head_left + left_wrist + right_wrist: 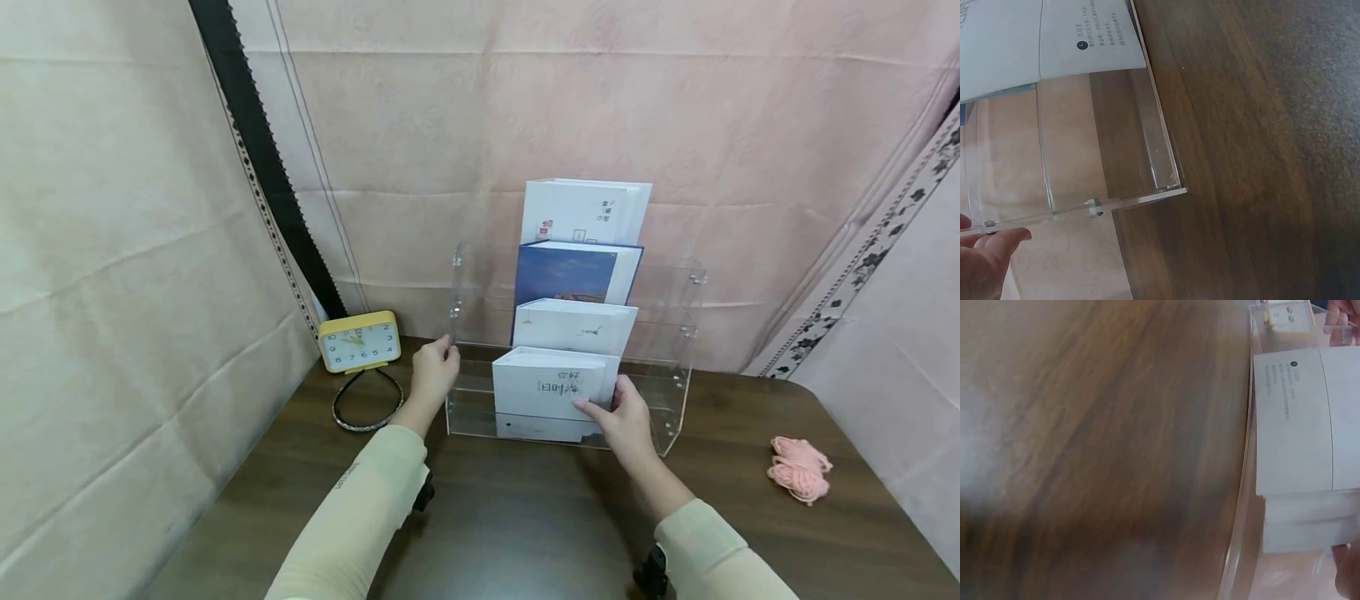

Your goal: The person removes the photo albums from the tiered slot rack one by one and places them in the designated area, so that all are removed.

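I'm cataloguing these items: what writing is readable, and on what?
"你好 旧时光": front book
"10", "2", "3", "4": yellow clock
Too small or blurred: other clock numerals, front book's lower print, second book, rear book, left sleeve.

The right wrist view's edge cuts off the right grip (pixel 1349 575).

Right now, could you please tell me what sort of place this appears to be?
It looks like a desk or study corner, perhaps one staged for filming: a dark wood-grained table, pale cloth behind and beside it, and a clear rack of books.
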Demonstrator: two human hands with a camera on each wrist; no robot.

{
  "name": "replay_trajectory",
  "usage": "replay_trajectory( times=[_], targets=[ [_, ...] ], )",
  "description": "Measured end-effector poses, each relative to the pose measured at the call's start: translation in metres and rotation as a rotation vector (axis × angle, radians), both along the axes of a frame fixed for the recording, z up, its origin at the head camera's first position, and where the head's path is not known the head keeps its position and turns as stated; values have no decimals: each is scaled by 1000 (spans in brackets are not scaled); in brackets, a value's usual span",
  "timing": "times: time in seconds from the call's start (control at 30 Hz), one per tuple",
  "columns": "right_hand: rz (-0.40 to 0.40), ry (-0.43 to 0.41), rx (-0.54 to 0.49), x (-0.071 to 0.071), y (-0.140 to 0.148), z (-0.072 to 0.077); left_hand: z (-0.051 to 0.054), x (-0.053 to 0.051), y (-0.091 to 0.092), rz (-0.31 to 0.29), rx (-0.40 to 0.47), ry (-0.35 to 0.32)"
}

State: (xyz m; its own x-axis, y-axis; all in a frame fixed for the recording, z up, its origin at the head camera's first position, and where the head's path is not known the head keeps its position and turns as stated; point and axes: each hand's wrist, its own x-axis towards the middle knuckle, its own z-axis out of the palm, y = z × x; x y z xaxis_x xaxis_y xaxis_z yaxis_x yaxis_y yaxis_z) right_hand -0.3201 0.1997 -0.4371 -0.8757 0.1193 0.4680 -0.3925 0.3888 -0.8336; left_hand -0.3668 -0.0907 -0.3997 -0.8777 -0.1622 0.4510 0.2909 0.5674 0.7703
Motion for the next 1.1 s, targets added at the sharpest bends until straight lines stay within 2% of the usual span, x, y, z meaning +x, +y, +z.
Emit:
replay_trajectory(
  times=[0.17, 0.4, 0.6, 0.73, 0.87, 1.0, 1.1],
  targets=[
    [22, 95, 49, -1, -2, 12, 0, -3, 7, -23, 27, -38],
    [123, 153, -11, 0, -5, 28, 0, -6, 15, -16, 23, -78],
    [154, 166, -46, 16, -10, 62, 1, -6, 19, -35, 43, -107],
    [157, 161, -54, 22, -10, 81, 1, -5, 17, -42, 44, -115],
    [166, 194, -172, 23, -6, 95, 3, -4, 11, -40, 32, -105],
    [158, 240, -378, 22, 10, 109, 5, -3, 2, -40, 46, -114],
    [137, 243, -554, 31, 33, 126, 4, -2, -5, -28, 58, -129]
  ],
)
